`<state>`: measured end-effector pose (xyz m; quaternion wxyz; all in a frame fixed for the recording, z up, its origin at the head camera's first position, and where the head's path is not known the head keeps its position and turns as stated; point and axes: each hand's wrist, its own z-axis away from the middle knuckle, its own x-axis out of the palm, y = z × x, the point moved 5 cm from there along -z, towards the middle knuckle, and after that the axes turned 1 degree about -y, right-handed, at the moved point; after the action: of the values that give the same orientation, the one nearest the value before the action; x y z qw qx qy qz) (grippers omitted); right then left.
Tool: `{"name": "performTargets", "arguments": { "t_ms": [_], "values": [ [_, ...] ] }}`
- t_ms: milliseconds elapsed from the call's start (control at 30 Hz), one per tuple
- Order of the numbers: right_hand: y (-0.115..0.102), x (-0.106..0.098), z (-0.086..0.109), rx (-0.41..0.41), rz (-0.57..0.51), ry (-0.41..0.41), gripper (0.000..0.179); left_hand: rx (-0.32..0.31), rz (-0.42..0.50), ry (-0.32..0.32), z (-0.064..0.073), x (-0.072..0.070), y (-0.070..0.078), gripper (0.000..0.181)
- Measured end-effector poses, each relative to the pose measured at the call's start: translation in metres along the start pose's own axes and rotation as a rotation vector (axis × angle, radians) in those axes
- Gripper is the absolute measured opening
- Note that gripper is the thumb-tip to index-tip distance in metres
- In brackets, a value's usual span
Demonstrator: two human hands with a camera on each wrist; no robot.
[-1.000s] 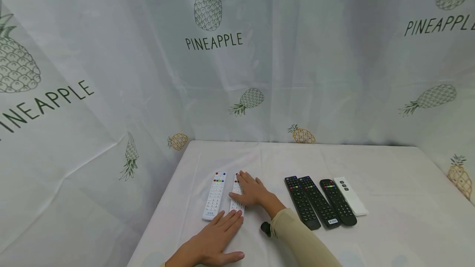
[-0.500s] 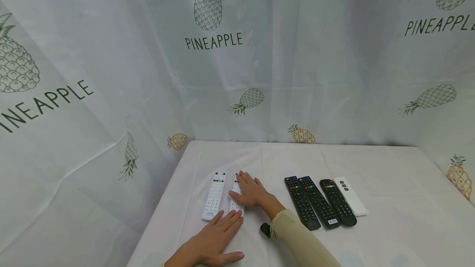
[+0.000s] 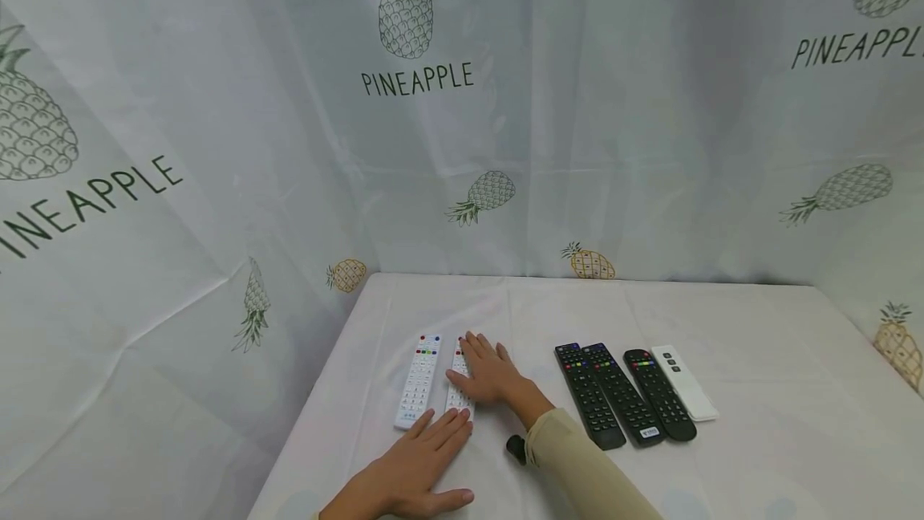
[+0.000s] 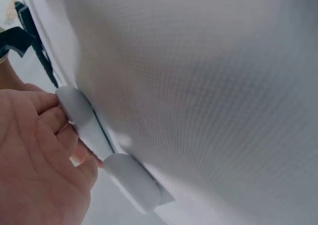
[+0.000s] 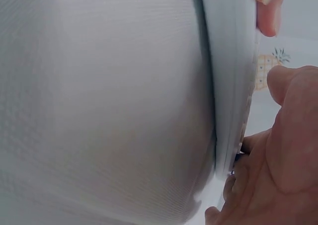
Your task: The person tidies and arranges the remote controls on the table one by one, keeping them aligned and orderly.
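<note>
Two white remote controls lie side by side on the white-covered table. My right hand [image 3: 491, 379] rests on the right-hand white remote [image 3: 453, 401], its fingers straight and its thumb spread across the buttons, hiding part of it. My left hand [image 3: 415, 468] lies palm down at the near ends, fingers extended. In the left wrist view, the left fingertips touch the end of that same remote [image 4: 84, 116]. Just left of it is the other white remote [image 3: 419, 382], the little finger close to its near end. From the right wrist, the covered remote's side edge [image 5: 226, 81] shows beneath the hand.
To the right, three black remotes lie slanted in a row: one [image 3: 588, 396], a second [image 3: 622, 396] and a rounded one [image 3: 658, 396]. A plain white remote [image 3: 682, 383] lies beside them. A pineapple-printed curtain [image 3: 635, 143] hangs behind the table [image 3: 780, 375].
</note>
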<state>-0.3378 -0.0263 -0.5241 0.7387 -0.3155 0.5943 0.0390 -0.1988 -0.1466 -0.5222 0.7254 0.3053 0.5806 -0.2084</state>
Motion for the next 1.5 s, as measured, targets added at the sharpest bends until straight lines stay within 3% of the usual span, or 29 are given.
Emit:
{"name": "performTargets", "arguments": {
  "t_ms": [333, 1167, 1500],
  "values": [
    [0.0016, 0.0036, -0.0023, 0.004, 0.011, 0.003, 0.078, 0.01, -0.02, 0.02, 0.0001, 0.0015, -0.0017, 0.086],
    [-0.0039, 0.0016, 0.0011, -0.003, 0.044, 0.006, 0.074, -0.003, 0.018, -0.009, 0.0036, 0.0019, -0.0057, 0.085],
    [-0.0005, 0.0023, 0.0011, -0.004, 0.04, -0.029, 0.09, 0.0, 0.033, 0.001, 0.0033, 0.0034, -0.0064, 0.086]
  ]
}}
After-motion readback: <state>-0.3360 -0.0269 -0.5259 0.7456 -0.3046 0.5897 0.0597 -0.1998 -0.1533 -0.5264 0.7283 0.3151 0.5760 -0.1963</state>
